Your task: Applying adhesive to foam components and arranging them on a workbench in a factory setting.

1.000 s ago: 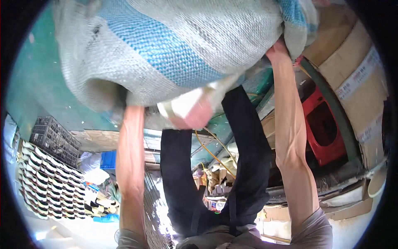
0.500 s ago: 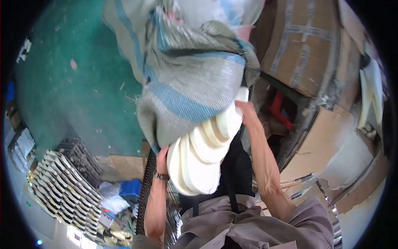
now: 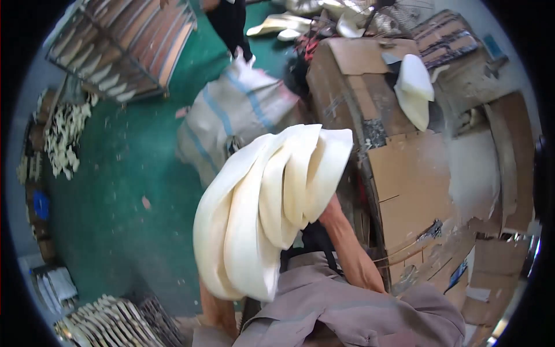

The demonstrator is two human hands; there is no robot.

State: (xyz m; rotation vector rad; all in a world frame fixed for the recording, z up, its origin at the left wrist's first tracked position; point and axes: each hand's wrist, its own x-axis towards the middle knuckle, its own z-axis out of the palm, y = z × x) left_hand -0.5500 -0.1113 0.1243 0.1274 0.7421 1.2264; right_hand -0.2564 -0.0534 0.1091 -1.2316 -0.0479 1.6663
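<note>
A stack of several cream-white curved foam pieces (image 3: pixel 245 231) is held up in front of my chest, the pieces nested and fanned against each other. My right hand (image 3: pixel 329 210) grips the stack from its right underside, its fingers mostly behind the foam. At the lower left my left forearm (image 3: pixel 218 312) reaches up beneath the stack; the foam hides that hand, which supports the stack's left side. Beyond the foam, a grey woven sack (image 3: pixel 231 104) with blue stripes rests on the green floor, apart from both hands.
A worktable covered in cardboard (image 3: pixel 413 179) runs along my right, with a loose white foam piece (image 3: pixel 415 87) on it. A wheeled rack (image 3: pixel 124 49) stands far left. Another person's legs (image 3: pixel 230 29) show beyond the sack. Stacked wavy pieces (image 3: pixel 110 324) are at lower left.
The foam stack has come out of the sack's mouth and up toward me in my hands. The sack now lies farther off, and the view has tilted up, showing the rack and another person.
</note>
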